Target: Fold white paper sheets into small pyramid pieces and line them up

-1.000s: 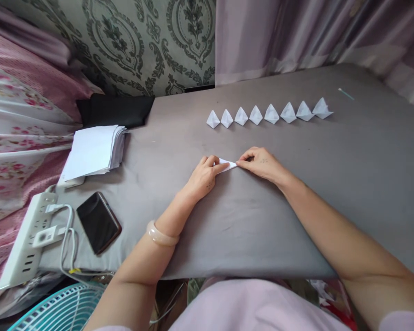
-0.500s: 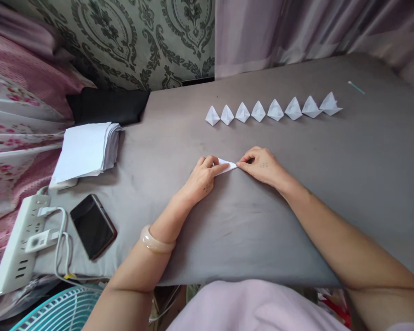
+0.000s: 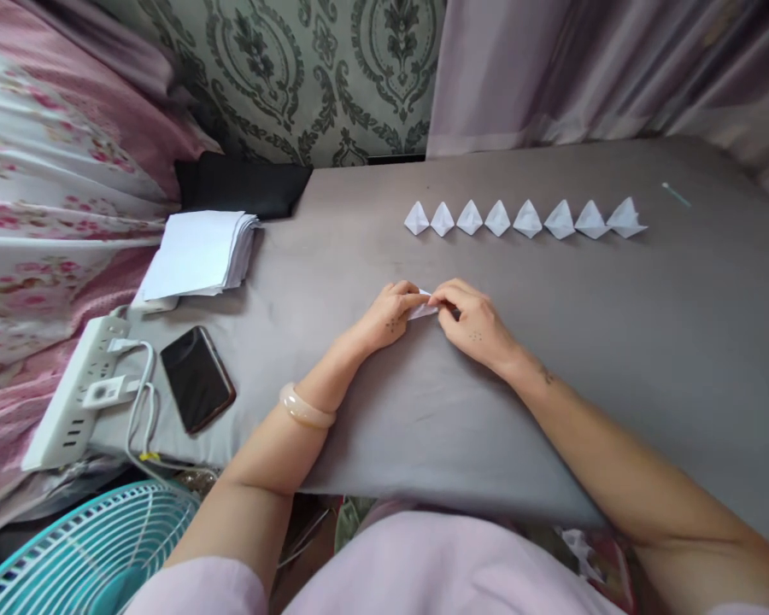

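A small piece of folded white paper [image 3: 421, 313] lies on the grey cloth surface between my hands, largely covered by fingers. My left hand [image 3: 390, 316] grips it from the left, the index finger reaching along its top. From the right, my right hand [image 3: 471, 318] pinches its right end with thumb and bent fingers, close against the left fingertips. Beyond the hands stands a row of several folded white paper boats [image 3: 500, 219], the rightmost one spread wider than the others.
At the left lie a stack of white paper [image 3: 196, 252], a black folded cloth [image 3: 249, 186], a smartphone [image 3: 197, 378] and a white power strip [image 3: 70, 397] with cables. A turquoise fan [image 3: 96, 547] stands below the near left edge. A thin stick [image 3: 677, 195] lies far right.
My right hand has moved in from the paper's right tip to meet my left fingers, covering more of the paper. The camera view has shifted, so everything sits further right.
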{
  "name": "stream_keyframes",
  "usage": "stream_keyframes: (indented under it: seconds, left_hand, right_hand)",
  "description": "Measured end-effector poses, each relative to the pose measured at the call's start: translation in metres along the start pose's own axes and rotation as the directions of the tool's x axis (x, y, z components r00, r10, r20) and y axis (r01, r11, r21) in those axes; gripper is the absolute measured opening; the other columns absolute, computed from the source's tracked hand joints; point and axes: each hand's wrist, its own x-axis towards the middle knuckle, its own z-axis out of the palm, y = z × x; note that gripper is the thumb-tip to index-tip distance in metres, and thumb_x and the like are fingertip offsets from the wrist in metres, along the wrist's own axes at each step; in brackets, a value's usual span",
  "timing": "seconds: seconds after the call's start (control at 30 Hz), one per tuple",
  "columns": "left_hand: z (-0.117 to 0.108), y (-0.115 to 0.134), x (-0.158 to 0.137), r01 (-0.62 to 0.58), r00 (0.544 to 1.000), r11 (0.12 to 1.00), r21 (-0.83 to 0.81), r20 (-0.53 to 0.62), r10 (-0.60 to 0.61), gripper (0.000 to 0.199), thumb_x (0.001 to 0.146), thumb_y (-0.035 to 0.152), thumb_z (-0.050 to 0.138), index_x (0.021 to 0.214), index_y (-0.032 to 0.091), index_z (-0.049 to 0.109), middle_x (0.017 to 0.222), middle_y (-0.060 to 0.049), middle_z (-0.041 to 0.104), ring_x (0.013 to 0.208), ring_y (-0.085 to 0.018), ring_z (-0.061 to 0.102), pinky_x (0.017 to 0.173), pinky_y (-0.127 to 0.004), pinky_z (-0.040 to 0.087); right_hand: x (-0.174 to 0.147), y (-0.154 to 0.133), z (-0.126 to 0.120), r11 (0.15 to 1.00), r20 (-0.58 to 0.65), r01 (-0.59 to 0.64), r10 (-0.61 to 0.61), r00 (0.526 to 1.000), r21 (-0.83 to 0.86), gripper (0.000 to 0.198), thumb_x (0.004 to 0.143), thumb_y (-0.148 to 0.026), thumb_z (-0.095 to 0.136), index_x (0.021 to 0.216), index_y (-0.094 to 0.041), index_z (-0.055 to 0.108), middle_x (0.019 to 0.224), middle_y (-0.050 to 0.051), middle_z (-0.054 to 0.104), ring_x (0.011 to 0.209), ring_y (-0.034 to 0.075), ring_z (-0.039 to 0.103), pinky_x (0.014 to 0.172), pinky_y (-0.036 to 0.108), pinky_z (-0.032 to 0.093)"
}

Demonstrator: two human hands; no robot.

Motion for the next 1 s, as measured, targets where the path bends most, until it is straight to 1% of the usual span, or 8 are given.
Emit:
stream_keyframes:
  seconds: [0.07,0.13,0.27,0.37,0.47,0.6,0.8,1.0]
  left_hand:
    - [-0.001,-0.001,-0.001,0.022,0.999,0.994,-0.108,-0.044,-0.027,0.038,0.09,0.01,0.039,0.118,0.014,0.065,0.104,-0.011,0.064,0.096,-0.018,0.057,0.092,-0.034,0.044]
    - [-0.003,-0.004,-0.003,0.071,0.994,0.958,-0.277,-0.065,-0.092,0.034,0.089,0.014,0.045,0.118,0.011,0.063,0.101,-0.011,0.066,0.091,-0.017,0.059,0.088,-0.032,0.046]
    - [-0.01,-0.011,-0.005,0.206,0.956,0.765,-0.61,-0.041,-0.29,0.032,0.085,0.011,0.049,0.114,0.007,0.063,0.093,-0.009,0.069,0.083,-0.012,0.06,0.084,-0.029,0.047]
    - [-0.018,-0.013,-0.006,0.295,0.884,0.63,-0.718,-0.045,-0.466,0.028,0.086,0.01,0.049,0.11,0.007,0.063,0.086,-0.007,0.068,0.07,-0.009,0.057,0.077,-0.026,0.048]
    - [-0.027,-0.011,-0.007,0.339,0.815,0.543,-0.769,-0.048,-0.577,0.025,0.088,0.01,0.048,0.108,0.007,0.063,0.083,-0.006,0.067,0.064,-0.007,0.053,0.067,-0.022,0.045]
    - [-0.033,-0.008,-0.007,0.349,0.768,0.489,-0.799,-0.056,-0.638,0.022,0.089,0.008,0.046,0.103,0.007,0.062,0.08,-0.005,0.065,0.062,-0.006,0.052,0.061,-0.02,0.042]
    - [-0.028,-0.012,-0.005,0.344,0.769,0.498,-0.796,-0.066,-0.636,0.019,0.088,0.008,0.047,0.099,0.007,0.063,0.079,-0.005,0.065,0.061,-0.006,0.052,0.061,-0.02,0.042]
    - [-0.025,-0.018,-0.005,0.358,0.771,0.496,-0.791,-0.049,-0.635,0.021,0.088,0.009,0.047,0.101,0.007,0.063,0.081,-0.007,0.067,0.061,-0.007,0.053,0.062,-0.022,0.043]
  right_hand:
    - [-0.002,-0.002,0.004,0.998,0.06,0.055,-0.054,0.997,-0.016,0.031,0.079,-0.004,0.04,0.091,-0.02,0.064,0.101,0.007,0.065,0.097,0.018,0.06,0.09,0.032,0.045]
    - [-0.004,-0.003,0.006,0.993,0.107,0.1,-0.092,0.99,-0.069,0.036,0.078,-0.002,0.039,0.096,-0.019,0.065,0.107,0.008,0.065,0.104,0.02,0.058,0.093,0.034,0.044]
    - [-0.006,-0.008,0.004,0.964,0.191,0.135,-0.092,0.977,-0.227,0.039,0.079,-0.003,0.039,0.103,-0.019,0.065,0.109,0.01,0.065,0.102,0.024,0.056,0.09,0.037,0.045]
    - [-0.005,-0.016,0.002,0.939,0.233,0.161,-0.09,0.968,-0.305,0.038,0.081,-0.005,0.039,0.107,-0.018,0.064,0.111,0.011,0.063,0.1,0.025,0.055,0.09,0.038,0.045]
    - [-0.006,-0.024,0.001,0.907,0.265,0.178,-0.078,0.961,-0.382,0.037,0.084,-0.009,0.039,0.112,-0.016,0.062,0.113,0.013,0.062,0.098,0.026,0.055,0.089,0.039,0.045]
    - [-0.01,-0.033,0.002,0.862,0.312,0.193,-0.043,0.949,-0.468,0.04,0.089,-0.015,0.039,0.123,-0.018,0.06,0.114,0.013,0.059,0.098,0.026,0.054,0.086,0.038,0.046]
    - [-0.015,-0.037,0.003,0.831,0.341,0.217,-0.035,0.939,-0.513,0.045,0.092,-0.024,0.04,0.133,-0.027,0.056,0.118,0.014,0.053,0.102,0.028,0.052,0.076,0.038,0.048]
    - [-0.014,-0.038,0.002,0.815,0.37,0.241,-0.035,0.929,-0.528,0.045,0.092,-0.027,0.04,0.135,-0.029,0.054,0.118,0.015,0.052,0.102,0.029,0.052,0.071,0.038,0.05]
